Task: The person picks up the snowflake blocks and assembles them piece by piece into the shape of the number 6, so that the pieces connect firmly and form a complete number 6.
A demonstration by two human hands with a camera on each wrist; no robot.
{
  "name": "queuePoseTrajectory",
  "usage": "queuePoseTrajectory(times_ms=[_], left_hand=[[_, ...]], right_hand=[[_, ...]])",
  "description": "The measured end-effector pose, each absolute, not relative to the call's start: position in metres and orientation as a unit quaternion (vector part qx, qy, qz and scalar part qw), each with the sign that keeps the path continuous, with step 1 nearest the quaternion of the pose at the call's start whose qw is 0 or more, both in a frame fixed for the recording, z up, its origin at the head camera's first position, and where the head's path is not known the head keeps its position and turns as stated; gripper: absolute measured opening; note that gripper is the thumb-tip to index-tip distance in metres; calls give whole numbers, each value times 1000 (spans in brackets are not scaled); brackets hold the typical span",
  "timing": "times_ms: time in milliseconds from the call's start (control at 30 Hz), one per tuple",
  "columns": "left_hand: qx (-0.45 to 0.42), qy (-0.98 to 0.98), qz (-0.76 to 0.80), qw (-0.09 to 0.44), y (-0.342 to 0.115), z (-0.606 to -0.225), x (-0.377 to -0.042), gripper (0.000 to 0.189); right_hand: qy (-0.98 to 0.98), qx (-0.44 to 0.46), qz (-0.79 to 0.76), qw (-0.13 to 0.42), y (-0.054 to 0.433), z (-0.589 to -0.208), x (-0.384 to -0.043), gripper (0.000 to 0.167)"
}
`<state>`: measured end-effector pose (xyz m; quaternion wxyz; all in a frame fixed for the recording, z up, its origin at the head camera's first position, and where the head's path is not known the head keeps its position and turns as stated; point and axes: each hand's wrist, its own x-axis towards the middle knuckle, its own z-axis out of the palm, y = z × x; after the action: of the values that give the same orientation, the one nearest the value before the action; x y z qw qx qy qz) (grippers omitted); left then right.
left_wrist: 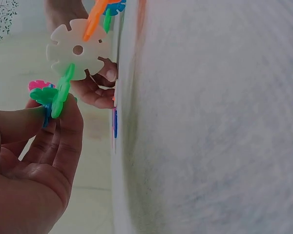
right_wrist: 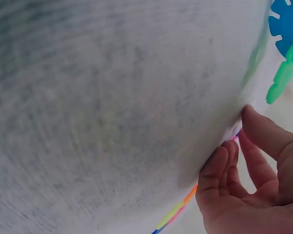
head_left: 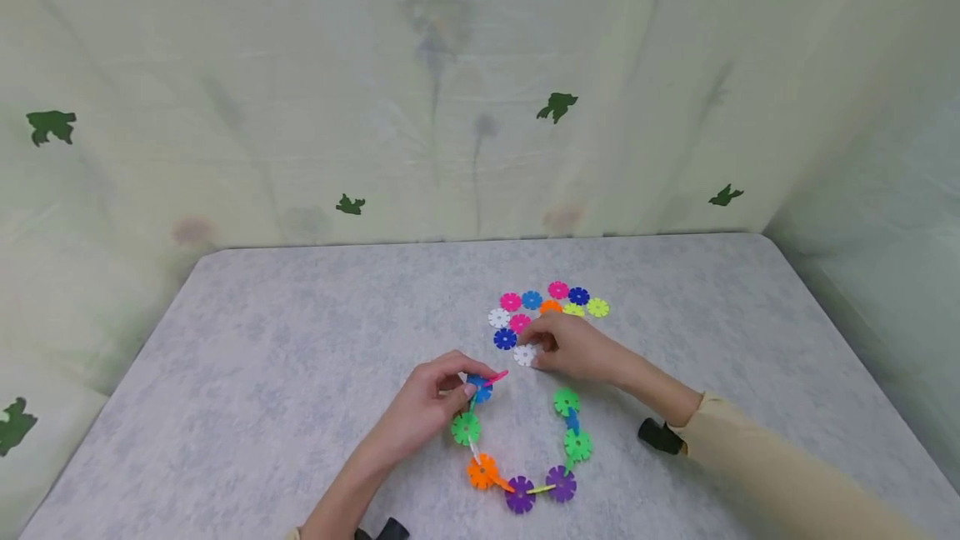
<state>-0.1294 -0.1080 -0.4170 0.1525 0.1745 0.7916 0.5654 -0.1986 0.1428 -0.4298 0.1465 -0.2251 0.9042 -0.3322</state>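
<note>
A curved chain of interlocking notched plastic discs in several colours spans the space between my arms. My left hand (head_left: 431, 398) pinches the blue disc (head_left: 480, 391) at the chain's left end, where a pink disc (head_left: 497, 377) is slotted in edge-on. In the left wrist view, a green disc (left_wrist: 62, 92) and a white disc (left_wrist: 78, 61) follow along the chain. The opposite end is a green disc (head_left: 566, 402). My right hand (head_left: 577, 346) holds a loose white disc (head_left: 524, 356) by its edges at the tabletop, its fingertips partly covering it.
Loose discs lie beyond my right hand, among them a dark blue disc (head_left: 506, 339), a white disc (head_left: 498, 318) and a yellow disc (head_left: 597, 307). They rest on a grey table (head_left: 300, 340). A pale curtain (head_left: 285, 107) with leaf shapes hangs behind it.
</note>
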Motion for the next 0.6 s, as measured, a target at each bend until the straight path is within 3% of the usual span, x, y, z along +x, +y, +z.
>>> queuePoseTrajectory(times_ms=[400,600], left_hand=[[168,784,577,155,-106,-419,-129,26],[164,776,588,158,-105,-418,-127,21]], right_hand=[[909,-225,-335,101,141,-420,-179,17],[879,-224,-416,69,144,-411,-160,19]])
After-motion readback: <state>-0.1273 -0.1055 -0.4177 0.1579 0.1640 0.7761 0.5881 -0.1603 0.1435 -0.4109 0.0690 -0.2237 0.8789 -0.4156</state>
